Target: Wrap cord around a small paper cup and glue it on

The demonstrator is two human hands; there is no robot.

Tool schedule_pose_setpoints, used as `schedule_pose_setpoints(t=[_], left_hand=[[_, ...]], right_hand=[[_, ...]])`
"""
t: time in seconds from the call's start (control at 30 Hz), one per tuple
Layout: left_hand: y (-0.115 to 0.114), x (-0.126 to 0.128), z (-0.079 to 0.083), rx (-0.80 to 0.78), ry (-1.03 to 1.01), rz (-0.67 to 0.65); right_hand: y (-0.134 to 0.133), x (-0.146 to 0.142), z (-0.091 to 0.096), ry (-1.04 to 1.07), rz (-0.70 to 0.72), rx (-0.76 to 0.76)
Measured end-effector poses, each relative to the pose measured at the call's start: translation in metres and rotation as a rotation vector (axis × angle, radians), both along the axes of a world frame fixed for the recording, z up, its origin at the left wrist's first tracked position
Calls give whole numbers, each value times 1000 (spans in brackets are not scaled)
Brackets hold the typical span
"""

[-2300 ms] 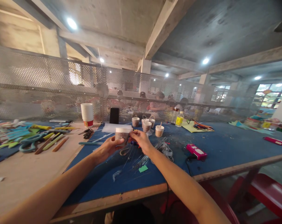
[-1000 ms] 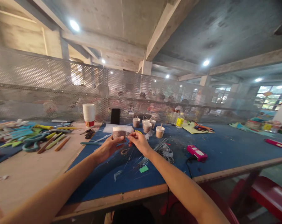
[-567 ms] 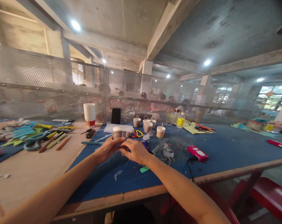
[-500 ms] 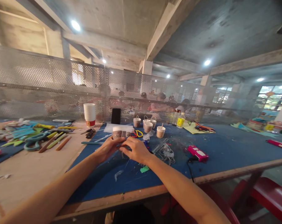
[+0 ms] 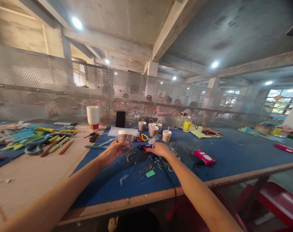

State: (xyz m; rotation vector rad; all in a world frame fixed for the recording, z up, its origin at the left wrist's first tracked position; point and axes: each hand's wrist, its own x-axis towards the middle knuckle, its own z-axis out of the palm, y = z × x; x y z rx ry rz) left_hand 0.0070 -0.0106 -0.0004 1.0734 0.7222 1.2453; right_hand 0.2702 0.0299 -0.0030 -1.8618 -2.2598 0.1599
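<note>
My left hand [image 5: 114,152] is wrapped around a small paper cup [image 5: 125,135] with a white rim and a brown patterned wall, holding it above the blue mat [image 5: 221,151]. My right hand [image 5: 159,149] grips a blue glue gun [image 5: 144,147] whose nozzle points left toward the cup. The gun's black cord [image 5: 170,180] trails back over the table edge. Thin clear strands and a small green scrap [image 5: 149,173] lie on the mat under my hands.
Several small handled cups [image 5: 153,129] stand behind, with red and yellow scissors [image 5: 142,138], a stack of white cups [image 5: 92,117], a black phone [image 5: 120,119], a pink device [image 5: 204,157], bottles [image 5: 186,123]. Craft sticks and teal scissors [image 5: 37,143] lie left. A mesh screen [image 5: 52,90] backs the table.
My right hand left the cup, moved right and took hold of the blue glue gun, now aimed at the cup. My left hand keeps the cup in about the same place.
</note>
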Motion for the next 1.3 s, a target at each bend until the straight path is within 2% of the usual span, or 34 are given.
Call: schedule_pose_setpoints(t=[0.17, 0.27, 0.37, 0.47, 0.53, 0.6, 0.7, 0.83, 1.1, 1.3], left_hand=[[1, -1, -1, -24, -18, -7], [1, -1, 0, -32, -36, -7], [-2, -1, 3, -38, -49, 5], [-5, -1, 5, -49, -67, 16], [-4, -2, 5, -52, -73, 10], [-2, -3, 3, -51, -73, 5], [2, -4, 0, -47, -72, 1], [7, -6, -4, -41, -61, 1], [12, -7, -8, 5, -43, -8], [11, -6, -7, 20, -28, -32]], right_hand=[[2, -2, -3, 63, -20, 26], [6, 2, -5, 231, -48, 102], [12, 3, -4, 683, -52, 154], [11, -3, 0, 1217, 63, 56], [4, -8, 6, 1420, 155, -51], [-6, -13, 12, 1522, 228, -126], [-20, -20, 19, 1523, 345, -162], [-31, -26, 23, 1377, 419, -25], [-37, -29, 15, 1034, 398, 189], [-39, -29, 13, 900, 381, 275]])
